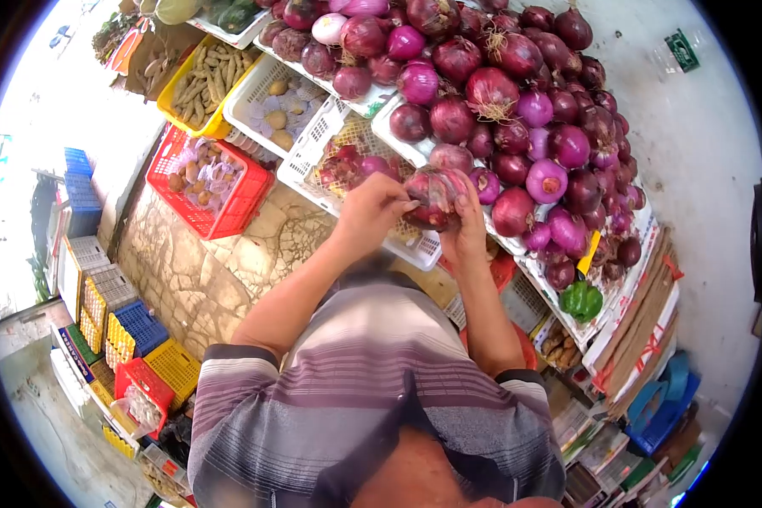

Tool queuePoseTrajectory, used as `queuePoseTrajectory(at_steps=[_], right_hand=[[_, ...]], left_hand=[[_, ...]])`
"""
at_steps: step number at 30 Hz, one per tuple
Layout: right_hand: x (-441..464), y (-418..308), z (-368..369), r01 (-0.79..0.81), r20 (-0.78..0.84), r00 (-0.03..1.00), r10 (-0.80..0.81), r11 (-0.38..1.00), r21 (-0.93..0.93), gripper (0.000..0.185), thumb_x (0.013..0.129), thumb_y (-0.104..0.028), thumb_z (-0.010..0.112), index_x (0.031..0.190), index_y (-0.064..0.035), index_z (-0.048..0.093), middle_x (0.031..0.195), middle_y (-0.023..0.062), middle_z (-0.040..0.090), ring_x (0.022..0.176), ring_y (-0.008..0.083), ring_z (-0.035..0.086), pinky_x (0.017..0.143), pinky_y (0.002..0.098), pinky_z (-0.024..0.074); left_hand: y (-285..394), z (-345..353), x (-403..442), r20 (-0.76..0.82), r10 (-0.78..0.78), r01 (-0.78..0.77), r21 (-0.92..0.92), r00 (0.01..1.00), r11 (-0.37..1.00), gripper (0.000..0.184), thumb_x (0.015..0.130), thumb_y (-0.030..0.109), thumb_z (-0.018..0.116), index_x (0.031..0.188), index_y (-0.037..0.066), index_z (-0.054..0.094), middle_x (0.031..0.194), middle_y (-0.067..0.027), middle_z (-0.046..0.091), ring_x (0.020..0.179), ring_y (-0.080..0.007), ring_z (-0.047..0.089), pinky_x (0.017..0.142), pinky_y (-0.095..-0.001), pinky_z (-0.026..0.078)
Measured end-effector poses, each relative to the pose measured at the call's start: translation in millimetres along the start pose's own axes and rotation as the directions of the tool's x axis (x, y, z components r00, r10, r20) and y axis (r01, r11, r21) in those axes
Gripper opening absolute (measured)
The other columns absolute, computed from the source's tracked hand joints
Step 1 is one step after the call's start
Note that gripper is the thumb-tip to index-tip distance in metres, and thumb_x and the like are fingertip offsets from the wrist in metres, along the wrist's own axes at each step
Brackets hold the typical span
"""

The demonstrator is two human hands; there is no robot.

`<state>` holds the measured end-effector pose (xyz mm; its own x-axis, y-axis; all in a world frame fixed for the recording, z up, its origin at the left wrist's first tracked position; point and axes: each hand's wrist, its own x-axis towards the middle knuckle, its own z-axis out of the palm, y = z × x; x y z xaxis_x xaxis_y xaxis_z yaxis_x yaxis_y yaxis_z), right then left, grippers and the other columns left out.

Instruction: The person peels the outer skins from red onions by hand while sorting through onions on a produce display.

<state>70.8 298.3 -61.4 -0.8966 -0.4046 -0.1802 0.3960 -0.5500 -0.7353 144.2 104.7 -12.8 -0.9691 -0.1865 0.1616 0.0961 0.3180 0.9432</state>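
A large red onion [433,198] with dark, loose-looking outer skin is held in front of my chest, between both hands. My right hand [466,222] wraps its fingers and thumb around the onion's right side. On the other side, my left hand [371,210] is closed in a pinch at the onion's surface, thumb and fingertips together; whether a flap of skin is between them is too small to tell. Just beyond rises a big heap of red onions [516,110], some glossy purple, others still in dry skin.
Below my left hand stands a white crate [300,173] holding onions and netting. Farther left are a red basket [254,190], a yellow crate [220,129] of root vegetables, and a white crate [237,110] of potatoes. A green pepper [581,301] lies at the heap's right edge.
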Motion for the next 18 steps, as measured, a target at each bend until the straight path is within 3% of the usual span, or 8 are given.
queuePoseTrajectory(at_steps=[4,5,7,8,10,13,16,18], right_hand=[[1.5,-4.9,2.6,-0.021,-0.023,1.000,0.021,0.999,0.028,0.057,0.100,-0.024,0.066,0.150,-0.0066,0.044,0.144,0.0106,0.056,0.127,0.0245,0.059,0.100,0.0416,0.0544],[1.2,-4.4,7.5,0.015,-0.021,1.000,-0.014,0.999,0.035,0.055,0.100,-0.023,0.065,0.149,-0.0082,0.045,0.141,0.0095,0.058,0.122,0.0234,0.062,0.093,0.0405,0.0575],[5.1,1.6,0.5,0.004,-0.039,0.999,-0.002,0.998,0.060,0.055,0.100,-0.024,0.065,0.149,-0.0076,0.046,0.141,0.0097,0.059,0.121,0.0234,0.062,0.094,0.0403,0.0579],[4.8,3.2,-3.8,-0.003,-0.054,0.999,0.006,0.998,0.069,0.055,0.100,-0.024,0.066,0.148,-0.0074,0.047,0.140,0.0098,0.059,0.121,0.0234,0.062,0.094,0.0402,0.0580],[5.9,-0.3,5.1,0.001,-0.085,0.996,0.006,0.996,0.085,0.058,0.097,-0.027,0.069,0.147,-0.0064,0.049,0.139,0.0087,0.061,0.122,0.0245,0.062,0.097,0.0412,0.0569],[10.3,-1.9,11.3,-0.025,-0.048,0.998,0.033,0.988,0.154,0.060,0.096,-0.033,0.070,0.147,-0.0085,0.050,0.138,0.0088,0.062,0.127,0.0274,0.060,0.106,0.0457,0.0524],[14.2,-5.7,-2.1,-0.039,-0.168,0.983,0.078,0.974,0.224,0.061,0.095,-0.035,0.070,0.146,-0.0080,0.051,0.139,0.0110,0.062,0.130,0.0294,0.059,0.111,0.0495,0.0481],[17.0,-10.5,-6.8,0.007,-0.090,0.996,0.007,0.989,0.148,0.061,0.095,-0.037,0.070,0.146,-0.0078,0.051,0.141,0.0114,0.060,0.131,0.0299,0.058,0.112,0.0509,0.0473]], left_hand=[[4.4,-6.9,-16.5,0.075,-0.070,0.068,0.024,0.995,0.997,0.013,0.088,0.003,0.075,0.099,0.004,0.068,0.097,-0.0113,0.067,0.091,-0.0273,0.067,0.081,-0.0356,0.053],[2.9,-8.7,-20.4,0.069,-0.045,0.041,0.061,0.997,0.997,0.012,0.088,0.003,0.074,0.098,0.004,0.067,0.096,-0.0116,0.067,0.091,-0.0281,0.067,0.081,-0.0362,0.053],[1.5,-7.3,-26.9,0.074,0.013,-0.021,0.117,0.997,0.993,0.011,0.089,0.002,0.073,0.097,0.004,0.067,0.096,-0.0122,0.067,0.090,-0.0298,0.067,0.080,-0.0373,0.053],[2.3,-5.3,-30.0,0.087,-0.024,0.018,0.075,0.996,0.997,0.010,0.088,0.006,0.075,0.096,0.004,0.069,0.096,-0.0129,0.067,0.091,-0.0309,0.067,0.081,-0.0387,0.053],[7.6,-7.3,-33.7,0.098,-0.101,0.101,0.005,0.990,0.995,0.014,0.087,0.015,0.078,0.094,0.004,0.073,0.096,-0.0143,0.068,0.094,-0.0332,0.067,0.083,-0.0415,0.053],[3.3,-8.9,-40.2,0.181,0.027,-0.038,0.058,0.983,0.998,0.008,0.090,0.002,0.072,0.094,0.003,0.066,0.095,-0.0124,0.067,0.090,-0.0300,0.068,0.079,-0.0385,0.053],[-13.9,-10.6,-50.5,0.191,-0.010,-0.018,0.145,0.981,0.989,0.009,0.091,0.005,0.073,0.099,0.002,0.069,0.100,-0.0123,0.069,0.093,-0.0291,0.069,0.079,-0.0374,0.054],[-31.6,-4.8,-43.9,0.037,-0.120,0.114,0.128,0.992,0.985,0.013,0.092,0.007,0.073,0.104,0.002,0.071,0.105,-0.0136,0.070,0.096,-0.0290,0.070,0.080,-0.0369,0.055]])
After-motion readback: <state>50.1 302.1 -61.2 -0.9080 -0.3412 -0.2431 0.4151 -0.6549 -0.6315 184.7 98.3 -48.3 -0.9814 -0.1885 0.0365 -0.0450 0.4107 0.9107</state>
